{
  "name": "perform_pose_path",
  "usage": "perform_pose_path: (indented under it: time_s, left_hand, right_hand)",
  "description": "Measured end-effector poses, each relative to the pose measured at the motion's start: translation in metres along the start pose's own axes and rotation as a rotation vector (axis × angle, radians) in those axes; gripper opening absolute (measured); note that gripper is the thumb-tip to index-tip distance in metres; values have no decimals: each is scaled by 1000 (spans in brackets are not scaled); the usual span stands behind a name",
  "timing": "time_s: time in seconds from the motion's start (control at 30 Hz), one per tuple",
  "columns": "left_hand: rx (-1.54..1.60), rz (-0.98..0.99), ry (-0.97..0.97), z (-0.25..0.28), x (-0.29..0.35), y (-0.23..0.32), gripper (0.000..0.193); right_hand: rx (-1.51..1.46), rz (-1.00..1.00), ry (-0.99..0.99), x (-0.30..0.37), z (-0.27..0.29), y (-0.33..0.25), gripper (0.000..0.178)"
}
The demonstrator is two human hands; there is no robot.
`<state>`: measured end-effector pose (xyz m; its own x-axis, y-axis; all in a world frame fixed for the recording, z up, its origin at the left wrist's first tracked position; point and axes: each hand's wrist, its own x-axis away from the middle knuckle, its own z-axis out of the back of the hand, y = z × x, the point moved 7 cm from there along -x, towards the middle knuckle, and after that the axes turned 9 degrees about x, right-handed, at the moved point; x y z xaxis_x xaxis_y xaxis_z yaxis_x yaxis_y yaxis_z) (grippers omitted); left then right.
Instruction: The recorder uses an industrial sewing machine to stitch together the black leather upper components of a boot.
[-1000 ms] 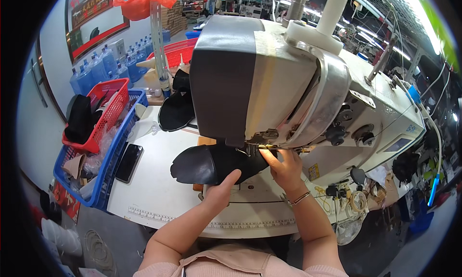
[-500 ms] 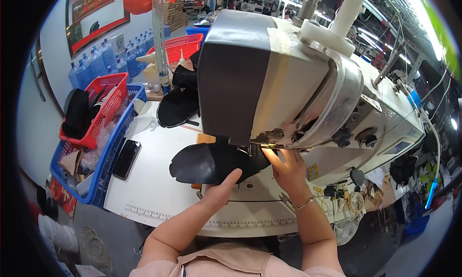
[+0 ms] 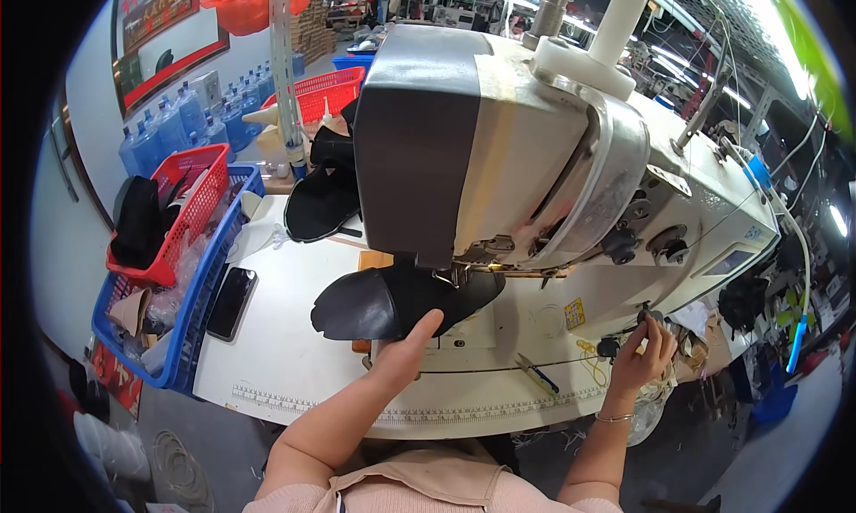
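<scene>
Lever (image 3: 644, 307) now at right hand (image 3: 644, 354) instead of black piece (image 3: 358, 308).

The sewing machine (image 3: 535, 147) is standing on the table (image 3: 285, 326), and the shoe piece (image 3: 357, 305) is lying partly under it. The left hand (image 3: 408, 345) is resting at this piece's near edge. Well to the right, the right hand (image 3: 644, 354) is sitting at a small lever (image 3: 644, 312) of the machine. Between the hands, the cutting tool (image 3: 539, 375) is lying. At the left, the phone (image 3: 233, 304) is lying beside the lower basket (image 3: 193, 335), which is carrying the upper basket (image 3: 198, 214). Behind these, water bottles (image 3: 174, 128) are standing.
</scene>
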<state>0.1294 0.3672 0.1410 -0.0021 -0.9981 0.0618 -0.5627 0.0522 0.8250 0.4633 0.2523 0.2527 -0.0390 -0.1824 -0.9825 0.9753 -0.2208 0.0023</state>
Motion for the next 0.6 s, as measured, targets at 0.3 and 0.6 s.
perform_pose_path:
  time_s: [0.3,0.6]
  left_hand:
    - [-41,7,3,-5,4,8,65]
    - [-153,1,27,-12,10,25,66]
  right_hand:
    - [178,-19,46,-8,9,-31,24]
    - [-540,538,-238,-20,-37,-188,36]
